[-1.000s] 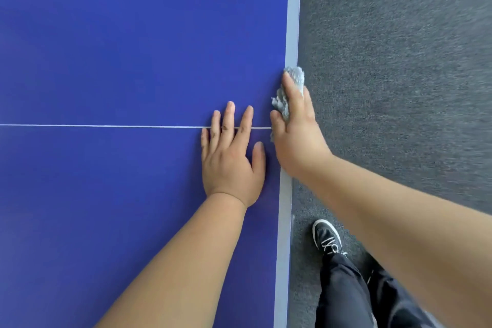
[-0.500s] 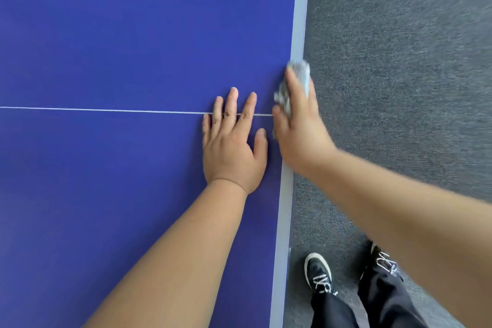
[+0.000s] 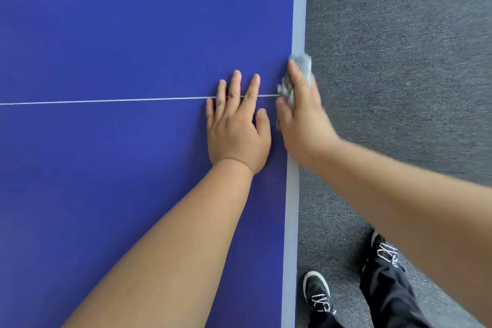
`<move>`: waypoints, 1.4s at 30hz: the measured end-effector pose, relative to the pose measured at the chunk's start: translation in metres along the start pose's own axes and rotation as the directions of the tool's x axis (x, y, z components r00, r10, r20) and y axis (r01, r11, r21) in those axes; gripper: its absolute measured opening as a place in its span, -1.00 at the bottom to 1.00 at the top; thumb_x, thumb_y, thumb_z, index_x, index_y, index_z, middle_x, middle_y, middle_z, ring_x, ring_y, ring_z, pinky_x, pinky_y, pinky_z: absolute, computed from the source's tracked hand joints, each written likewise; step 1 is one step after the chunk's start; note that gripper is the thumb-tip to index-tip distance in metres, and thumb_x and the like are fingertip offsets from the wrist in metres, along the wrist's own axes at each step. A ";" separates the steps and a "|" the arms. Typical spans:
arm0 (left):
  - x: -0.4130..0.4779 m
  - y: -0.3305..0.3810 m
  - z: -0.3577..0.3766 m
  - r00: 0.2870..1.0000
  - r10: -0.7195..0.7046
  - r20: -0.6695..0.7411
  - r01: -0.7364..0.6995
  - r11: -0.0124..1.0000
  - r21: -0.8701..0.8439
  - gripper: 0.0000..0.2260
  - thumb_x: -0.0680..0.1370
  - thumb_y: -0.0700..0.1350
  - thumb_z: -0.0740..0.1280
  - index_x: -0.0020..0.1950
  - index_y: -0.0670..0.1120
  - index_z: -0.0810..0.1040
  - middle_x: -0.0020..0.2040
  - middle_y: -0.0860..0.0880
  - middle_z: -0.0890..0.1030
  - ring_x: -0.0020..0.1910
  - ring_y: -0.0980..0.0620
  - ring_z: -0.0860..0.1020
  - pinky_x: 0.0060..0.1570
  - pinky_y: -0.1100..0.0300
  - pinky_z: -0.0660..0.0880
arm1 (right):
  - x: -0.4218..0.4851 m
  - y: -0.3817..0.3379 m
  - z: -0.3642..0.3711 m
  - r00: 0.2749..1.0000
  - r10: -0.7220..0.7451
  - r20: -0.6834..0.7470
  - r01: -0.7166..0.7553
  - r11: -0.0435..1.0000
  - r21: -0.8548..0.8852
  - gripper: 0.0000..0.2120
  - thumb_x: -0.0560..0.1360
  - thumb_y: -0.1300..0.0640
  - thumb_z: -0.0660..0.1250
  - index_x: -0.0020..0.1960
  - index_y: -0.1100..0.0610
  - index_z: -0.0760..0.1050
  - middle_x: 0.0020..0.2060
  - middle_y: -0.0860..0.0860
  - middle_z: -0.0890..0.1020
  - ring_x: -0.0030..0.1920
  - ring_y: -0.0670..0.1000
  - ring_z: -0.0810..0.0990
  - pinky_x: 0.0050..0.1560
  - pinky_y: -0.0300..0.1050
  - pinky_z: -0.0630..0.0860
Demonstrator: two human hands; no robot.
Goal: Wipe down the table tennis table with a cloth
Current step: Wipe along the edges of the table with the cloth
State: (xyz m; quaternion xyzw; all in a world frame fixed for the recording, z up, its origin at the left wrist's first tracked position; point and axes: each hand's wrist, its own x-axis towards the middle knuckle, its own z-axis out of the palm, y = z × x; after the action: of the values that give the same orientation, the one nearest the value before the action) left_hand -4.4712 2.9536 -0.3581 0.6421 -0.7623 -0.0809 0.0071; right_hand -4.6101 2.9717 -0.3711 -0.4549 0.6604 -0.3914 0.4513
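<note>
The blue table tennis table fills the left of the view, with a thin white centre line across it and a pale grey edge band on its right side. My left hand lies flat on the blue surface, fingers straight across the white line. My right hand presses a grey fluffy cloth onto the table's right edge, fingers over the cloth. Most of the cloth is hidden under that hand.
Grey carpet covers the floor right of the table. My two black shoes with white laces and dark trouser legs stand on it close to the table's edge at the lower right.
My right hand with the cloth has stayed at the table's edge while the view shifted. My feet have stepped along the table's side. My left hand has stayed flat in place.
</note>
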 end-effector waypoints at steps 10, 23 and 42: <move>0.002 -0.002 0.004 1.000 -0.014 -0.007 0.014 1.000 -0.010 -0.45 0.66 0.08 0.06 0.67 0.19 0.10 0.70 0.05 0.05 0.67 -0.06 -0.02 0.63 -0.09 -0.07 | 0.005 0.004 0.000 1.000 -0.004 0.023 0.005 0.997 -0.072 -0.43 0.70 0.12 0.20 0.65 -0.10 0.11 0.64 0.03 0.10 0.58 -0.08 0.20 0.36 -0.53 0.16; -0.042 -0.009 -0.004 0.994 0.084 0.063 -0.084 0.996 -0.016 -0.49 0.71 0.04 0.04 0.68 0.15 0.09 0.71 0.06 0.01 0.68 -0.04 -0.03 0.63 -0.10 -0.09 | -0.047 0.011 0.007 0.994 0.031 0.101 -0.015 0.987 -0.159 -0.39 0.70 0.07 0.18 0.66 -0.16 0.00 0.59 0.06 0.14 0.28 0.08 0.52 0.08 -0.36 0.53; -0.167 -0.041 0.011 0.997 0.075 -0.008 -0.075 0.997 -0.005 -0.40 0.60 0.11 0.01 0.67 0.16 0.12 0.69 0.04 0.09 0.67 -0.06 0.03 0.63 -0.12 -0.05 | -0.070 0.016 0.023 0.999 0.022 -0.026 -0.026 0.985 -0.169 -0.41 0.69 0.02 0.18 0.66 -0.17 0.04 0.57 -0.02 0.26 0.37 0.03 0.46 0.13 -0.36 0.44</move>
State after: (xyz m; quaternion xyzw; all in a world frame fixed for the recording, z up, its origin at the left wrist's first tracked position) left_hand -4.4036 3.1119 -0.3592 0.6133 -0.7857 -0.0800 0.0147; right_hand -4.5803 3.0403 -0.3760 -0.4789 0.7020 -0.3338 0.4079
